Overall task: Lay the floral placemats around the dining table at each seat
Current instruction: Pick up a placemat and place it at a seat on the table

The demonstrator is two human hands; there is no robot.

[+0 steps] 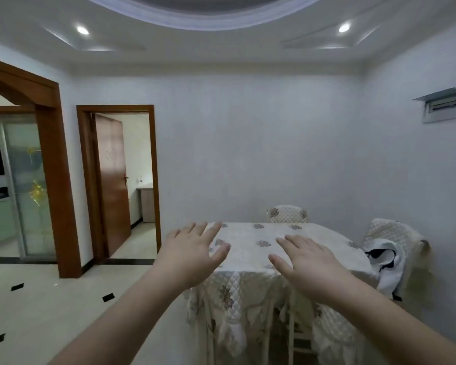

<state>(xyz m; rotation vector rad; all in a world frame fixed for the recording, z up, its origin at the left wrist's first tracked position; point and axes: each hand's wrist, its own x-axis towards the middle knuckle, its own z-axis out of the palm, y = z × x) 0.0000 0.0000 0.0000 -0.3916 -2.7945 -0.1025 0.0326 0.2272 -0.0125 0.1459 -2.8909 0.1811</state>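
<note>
Both hands were up, palms down, fingers straight and spread, holding nothing. The left hand (192, 252) hung over the table's (250, 252) near left corner; the right hand (304, 262) hung over its near right part. Whether either touched the cloth (232, 296) could not be told. No separate placemat could be made out; only the quilted floral cloth covered the table and draped down its front. A covered chair (287, 214) stood at the far side against the wall, another chair (395, 241) at the right with a black-and-white garment (387, 267) slung over it. Left of the table lay pale floor tiles (50, 306) with black diamonds, an open wooden door (112, 180) and a glass sliding door (29, 185).
</note>
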